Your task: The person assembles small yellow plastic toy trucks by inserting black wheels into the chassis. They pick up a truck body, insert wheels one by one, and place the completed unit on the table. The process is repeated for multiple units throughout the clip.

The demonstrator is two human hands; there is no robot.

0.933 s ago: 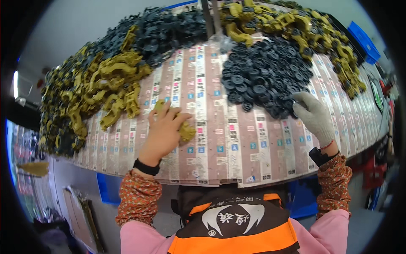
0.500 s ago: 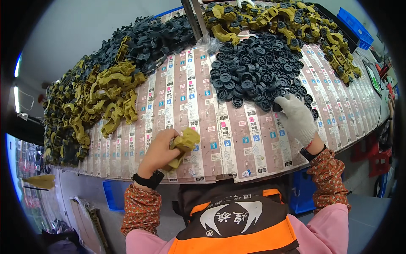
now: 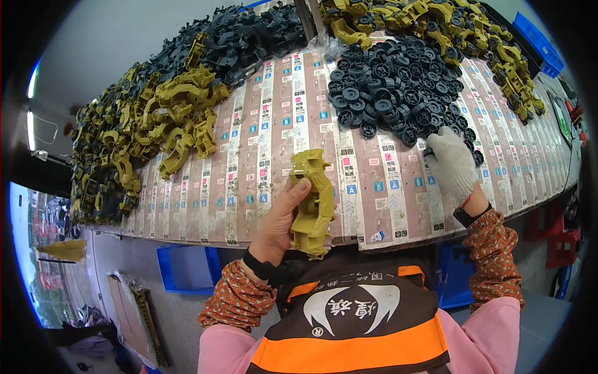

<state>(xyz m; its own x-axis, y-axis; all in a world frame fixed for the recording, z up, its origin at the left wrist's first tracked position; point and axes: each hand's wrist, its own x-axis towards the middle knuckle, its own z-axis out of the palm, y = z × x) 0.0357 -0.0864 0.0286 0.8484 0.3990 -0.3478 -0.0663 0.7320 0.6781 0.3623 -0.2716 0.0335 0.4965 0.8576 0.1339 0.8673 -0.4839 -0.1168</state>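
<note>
My left hand (image 3: 280, 218) grips a yellow plastic toy vehicle body (image 3: 314, 215), held lengthwise over the near edge of the table with its hollow, ribbed side showing. The thumb presses on its upper part. My right hand (image 3: 453, 165), in a white knitted glove, is closed at the near right edge of a pile of black toy wheels (image 3: 392, 90). A dark wheel (image 3: 429, 151) shows partly at its fingertips; the glove covers the rest.
Yellow bodies (image 3: 184, 93) and black plastic parts (image 3: 243, 40) are heaped along the left. More yellow bodies, some with wheels (image 3: 514, 84), lie at the back right. A metal post (image 3: 309, 22) rises at the back. Blue bins (image 3: 187, 268) stand below the table.
My left hand has moved right and turned the yellow body upright, its hollow side now in view. My right hand has drawn slightly back from the wheel pile, fingers curled in.
</note>
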